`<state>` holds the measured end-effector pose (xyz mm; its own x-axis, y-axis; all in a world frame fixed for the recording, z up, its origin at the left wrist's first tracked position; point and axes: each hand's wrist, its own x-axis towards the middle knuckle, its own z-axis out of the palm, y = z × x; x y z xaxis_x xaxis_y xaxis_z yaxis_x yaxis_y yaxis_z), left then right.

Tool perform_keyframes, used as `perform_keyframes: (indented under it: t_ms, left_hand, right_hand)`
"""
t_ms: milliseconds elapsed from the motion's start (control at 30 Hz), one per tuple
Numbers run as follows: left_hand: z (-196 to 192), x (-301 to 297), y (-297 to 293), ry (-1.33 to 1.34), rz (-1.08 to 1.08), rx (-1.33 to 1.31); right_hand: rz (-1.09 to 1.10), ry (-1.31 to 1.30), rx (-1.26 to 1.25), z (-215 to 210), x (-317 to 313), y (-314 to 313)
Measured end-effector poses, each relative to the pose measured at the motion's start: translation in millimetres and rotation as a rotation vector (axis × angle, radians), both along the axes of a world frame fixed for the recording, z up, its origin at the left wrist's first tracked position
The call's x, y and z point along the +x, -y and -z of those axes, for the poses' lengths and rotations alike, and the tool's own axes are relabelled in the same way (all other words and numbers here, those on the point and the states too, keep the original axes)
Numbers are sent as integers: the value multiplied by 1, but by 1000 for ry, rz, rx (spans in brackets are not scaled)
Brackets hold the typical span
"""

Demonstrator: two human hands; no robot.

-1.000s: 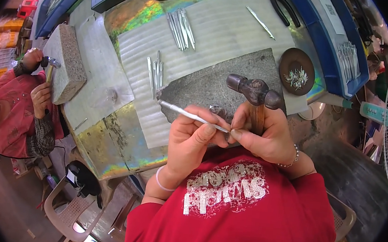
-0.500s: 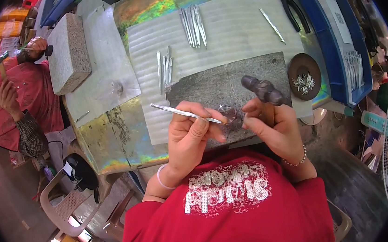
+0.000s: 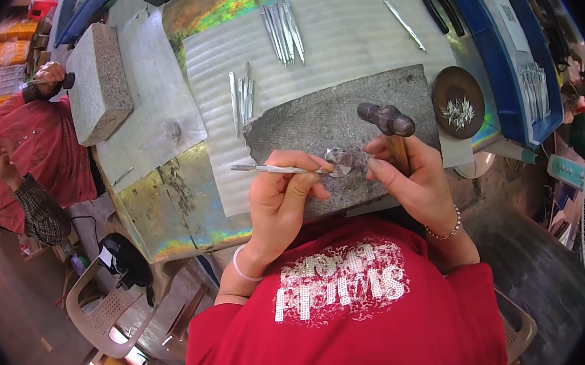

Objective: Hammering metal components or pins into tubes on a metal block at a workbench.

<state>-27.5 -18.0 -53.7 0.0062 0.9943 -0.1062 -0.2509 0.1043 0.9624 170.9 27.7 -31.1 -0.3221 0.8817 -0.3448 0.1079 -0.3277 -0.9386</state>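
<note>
Hammer, dark-headed, stands in the right hand, fingers wrapped tight round its wooden handle, above the grey stone slab on the desk. Left hand pinches a thin metal strip, its tip touching a small shiny disc between both hands.

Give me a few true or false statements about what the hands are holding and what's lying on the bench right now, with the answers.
1. The left hand holds a thin metal strip. True.
2. The right hand holds a pair of scissors. False: it grips a hammer.
3. The round brown dish sits on the person's left. False: it sits to the right.
4. A grey stone block lies at the bench's left end. True.
5. The hammer's head rests inside the dish. False: it is over the dark grey slab.
</note>
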Motion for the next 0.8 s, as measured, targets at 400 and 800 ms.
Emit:
perform_keyframes:
  t_ms: [400, 800]
  left_hand:
    - [2, 9, 1, -216, 32, 67]
    - [-1, 11, -2, -297, 59, 101]
  right_hand:
    - [22, -38, 56, 16, 7, 8]
    - [6, -22, 80, 14, 8, 7]
